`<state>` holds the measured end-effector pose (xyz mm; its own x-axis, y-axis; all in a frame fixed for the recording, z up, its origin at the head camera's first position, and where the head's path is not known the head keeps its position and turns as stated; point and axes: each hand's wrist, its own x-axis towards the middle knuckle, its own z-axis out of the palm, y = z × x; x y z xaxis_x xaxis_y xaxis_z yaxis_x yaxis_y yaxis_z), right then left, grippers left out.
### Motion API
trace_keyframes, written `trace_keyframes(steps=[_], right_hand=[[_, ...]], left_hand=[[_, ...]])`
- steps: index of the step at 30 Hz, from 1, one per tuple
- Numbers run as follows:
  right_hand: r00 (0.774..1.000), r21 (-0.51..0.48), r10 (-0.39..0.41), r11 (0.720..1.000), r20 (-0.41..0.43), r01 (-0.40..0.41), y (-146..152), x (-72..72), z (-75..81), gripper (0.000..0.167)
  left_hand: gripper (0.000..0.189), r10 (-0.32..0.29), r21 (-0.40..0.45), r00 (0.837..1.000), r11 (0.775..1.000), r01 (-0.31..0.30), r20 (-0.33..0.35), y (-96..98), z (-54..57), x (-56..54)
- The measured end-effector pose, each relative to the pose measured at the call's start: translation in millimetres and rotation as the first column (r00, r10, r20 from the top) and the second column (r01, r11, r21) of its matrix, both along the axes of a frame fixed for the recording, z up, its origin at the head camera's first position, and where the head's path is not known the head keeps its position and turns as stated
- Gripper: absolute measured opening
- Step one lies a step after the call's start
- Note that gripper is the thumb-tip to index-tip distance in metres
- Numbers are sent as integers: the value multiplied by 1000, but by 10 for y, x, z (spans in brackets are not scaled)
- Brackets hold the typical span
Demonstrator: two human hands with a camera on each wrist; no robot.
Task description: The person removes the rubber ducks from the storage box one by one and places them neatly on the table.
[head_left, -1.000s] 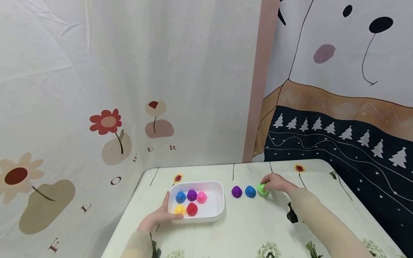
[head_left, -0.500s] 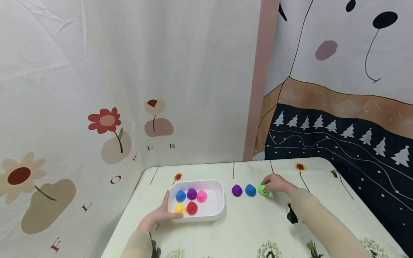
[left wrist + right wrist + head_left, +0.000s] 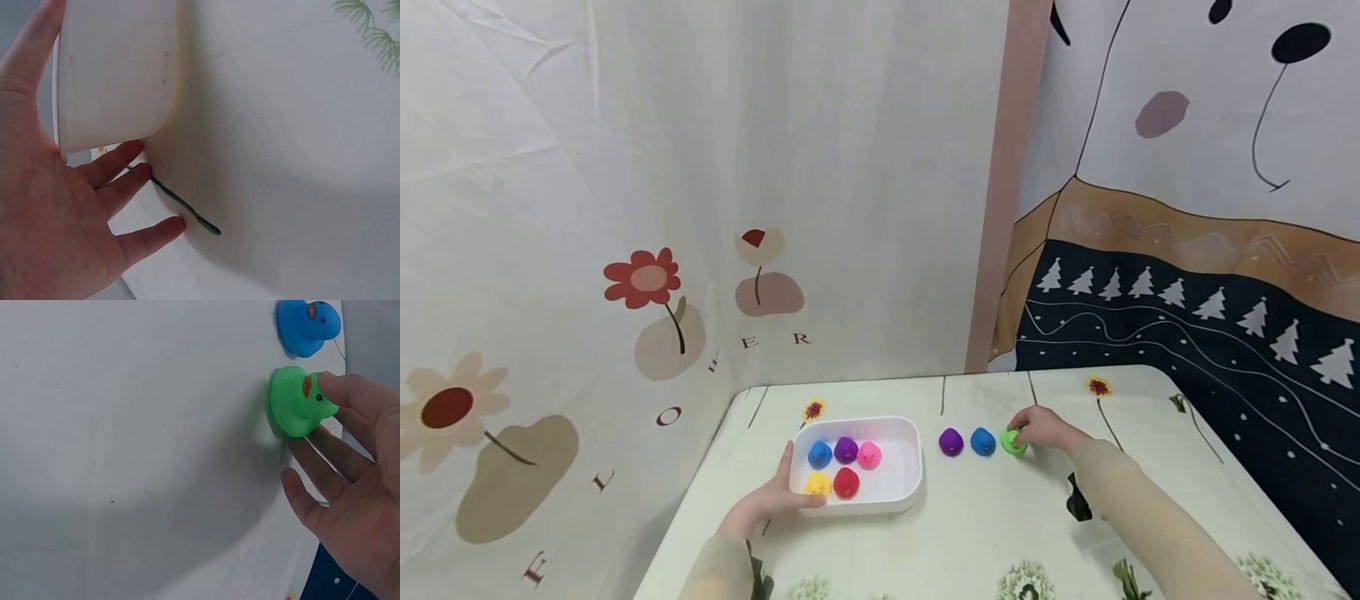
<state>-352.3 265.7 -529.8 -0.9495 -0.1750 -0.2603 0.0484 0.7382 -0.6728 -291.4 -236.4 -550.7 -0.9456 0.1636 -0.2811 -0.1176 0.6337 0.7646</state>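
Observation:
My right hand (image 3: 1047, 427) pinches a green rubber duck (image 3: 290, 403) on the table, its thumb on the duck's head and its fingertips at the far side. Beside it in a row stand a blue rubber duck (image 3: 982, 442) and a purple rubber duck (image 3: 951, 442). My left hand (image 3: 775, 496) grips the left end of a white plastic tub (image 3: 895, 498), thumb along the front rim; in the left wrist view the other fingers spread below the tub's corner. Inside the tub are several ducks: blue (image 3: 820, 454), purple (image 3: 846, 450), pink (image 3: 868, 456), yellow (image 3: 817, 484) and red (image 3: 846, 483).
A white cloth with printed flowers (image 3: 1025, 581) covers the table. Behind and to the left hangs a pale curtain (image 3: 865, 208) with printed flowers and letters. On the right is a dark printed cloth (image 3: 1225, 350) with white trees.
The green duck has shifted slightly to the right, away from the blue one, with my right hand on it. My left hand and the tub have stayed in place.

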Motion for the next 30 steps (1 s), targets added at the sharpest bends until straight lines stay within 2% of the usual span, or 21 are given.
trace_keyframes(steps=[11,18,24,30], right_hand=[[1000,-28,-11,1000,4,11,39,13,-55,27],[1000,-35,-16,999,-2,16,19,4,-73,32],[996,-43,-61,997,-62,59,-106,-30,67,32],[991,-109,-45,994,-123,31,-408,-96,237,33]], left_hand=[[133,-1,-33,1000,999,1,10,22,39,-5],[129,-10,-62,1000,998,10,9,68,114,35],[126,-11,-64,1000,998,11,-3,81,154,67],[125,-15,-41,1000,999,15,-18,69,132,60]])
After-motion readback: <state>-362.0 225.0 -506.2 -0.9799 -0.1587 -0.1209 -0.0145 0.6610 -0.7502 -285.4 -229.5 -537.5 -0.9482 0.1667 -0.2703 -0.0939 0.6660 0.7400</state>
